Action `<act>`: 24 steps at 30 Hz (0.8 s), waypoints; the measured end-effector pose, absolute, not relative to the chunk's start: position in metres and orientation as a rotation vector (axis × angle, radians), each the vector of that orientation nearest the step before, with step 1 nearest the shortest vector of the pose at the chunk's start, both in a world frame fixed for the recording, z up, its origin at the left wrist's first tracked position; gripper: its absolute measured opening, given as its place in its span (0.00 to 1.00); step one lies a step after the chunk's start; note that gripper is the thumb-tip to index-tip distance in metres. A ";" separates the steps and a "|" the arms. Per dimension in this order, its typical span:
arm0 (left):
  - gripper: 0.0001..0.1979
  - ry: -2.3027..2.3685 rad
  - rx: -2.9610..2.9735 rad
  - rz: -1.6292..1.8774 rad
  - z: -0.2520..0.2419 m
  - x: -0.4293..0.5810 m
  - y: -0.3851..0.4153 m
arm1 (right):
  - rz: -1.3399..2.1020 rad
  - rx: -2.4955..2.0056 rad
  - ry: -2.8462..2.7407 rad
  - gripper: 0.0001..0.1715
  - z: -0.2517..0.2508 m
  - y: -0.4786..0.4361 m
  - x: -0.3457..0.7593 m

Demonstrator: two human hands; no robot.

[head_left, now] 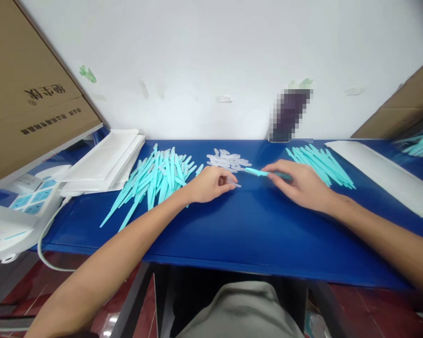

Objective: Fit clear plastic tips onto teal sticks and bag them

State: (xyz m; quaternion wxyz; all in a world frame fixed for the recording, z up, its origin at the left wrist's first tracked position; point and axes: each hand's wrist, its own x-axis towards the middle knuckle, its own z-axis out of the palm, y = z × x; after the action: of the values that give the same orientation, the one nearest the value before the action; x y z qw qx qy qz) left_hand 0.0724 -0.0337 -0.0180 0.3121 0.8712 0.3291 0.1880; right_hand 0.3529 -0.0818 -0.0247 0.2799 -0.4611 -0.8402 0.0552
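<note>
My right hand (pixel 296 182) pinches a turquoise eyebrow razor (pixel 256 172), its head pointing left. Between the thumb and fingers of my left hand (pixel 213 183) is a small translucent cap (pixel 235 183). The razor's tip and that cap are a short way apart. Just behind my hands lies a pile of translucent caps (pixel 229 158). To the left of my left hand spreads a heap of turquoise razors (pixel 158 171), partly hidden by my wrist. Another group of razors (pixel 322 164) lies in loose rows behind my right hand.
White envelopes (pixel 105 155) are stacked at the left of the blue table (pixel 229 234), beside a power strip (pixel 38 197) with a cable. A long white sheet (pixel 384 173) lies at the right. A pixelated dark object (pixel 291 115) leans on the wall. Cardboard boxes (pixel 31 84) stand on both sides.
</note>
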 end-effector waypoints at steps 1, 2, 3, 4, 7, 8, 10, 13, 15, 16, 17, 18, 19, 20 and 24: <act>0.10 0.872 2.299 0.495 -0.018 0.073 -0.034 | 0.167 -1.255 -2.223 0.15 -0.025 -0.082 0.352; 0.10 0.866 2.301 0.492 -0.018 0.073 -0.034 | 0.188 -1.265 -2.204 0.15 -0.024 -0.082 0.352; 0.10 0.855 2.305 0.493 -0.018 0.073 -0.035 | 0.211 -1.268 -2.194 0.14 -0.024 -0.082 0.351; 0.12 0.843 2.313 0.497 -0.018 0.074 -0.035 | 0.235 -1.271 -2.181 0.13 -0.024 -0.083 0.351; 0.19 0.809 2.335 0.531 -0.019 0.074 -0.038 | 0.366 -1.299 -2.091 0.12 -0.023 -0.085 0.347; 0.20 0.791 2.340 0.540 -0.019 0.075 -0.039 | 0.447 -1.303 -2.042 0.11 -0.023 -0.086 0.346; 0.21 0.738 2.342 0.544 -0.017 0.076 -0.042 | 0.649 -1.287 -1.942 0.10 -0.021 -0.089 0.342; 0.22 0.691 2.337 0.540 -0.014 0.079 -0.048 | 0.923 -1.248 -1.815 0.11 -0.019 -0.094 0.336; 0.22 0.671 2.331 0.544 -0.012 0.081 -0.052 | 1.044 -1.255 -1.765 0.12 -0.016 -0.097 0.332; 0.21 0.661 2.331 0.552 -0.011 0.082 -0.054 | 1.092 -1.263 -1.757 0.14 -0.014 -0.098 0.330; 0.20 0.654 2.332 0.560 -0.011 0.083 -0.056 | 1.130 -1.270 -1.763 0.17 -0.013 -0.100 0.327; 0.20 0.652 2.332 0.564 -0.011 0.084 -0.057 | 1.156 -1.273 -1.782 0.19 -0.011 -0.102 0.325; 0.19 0.653 2.333 0.567 -0.011 0.085 -0.058 | 1.166 -1.271 -1.805 0.20 -0.009 -0.103 0.323; 0.19 0.655 2.335 0.571 -0.011 0.086 -0.059 | 1.159 -1.267 -1.828 0.20 -0.008 -0.105 0.321; 0.19 0.649 2.413 0.570 -0.015 0.088 -0.059 | 1.065 -1.275 -1.878 0.19 -0.008 -0.107 0.315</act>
State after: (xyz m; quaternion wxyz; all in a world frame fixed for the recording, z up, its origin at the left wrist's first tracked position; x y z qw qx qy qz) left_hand 0.0878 -0.0585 -0.0151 0.2852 0.9024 0.2427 0.2131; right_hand 0.3150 -0.1073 -0.0075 0.3119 -0.4831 -0.7116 0.4037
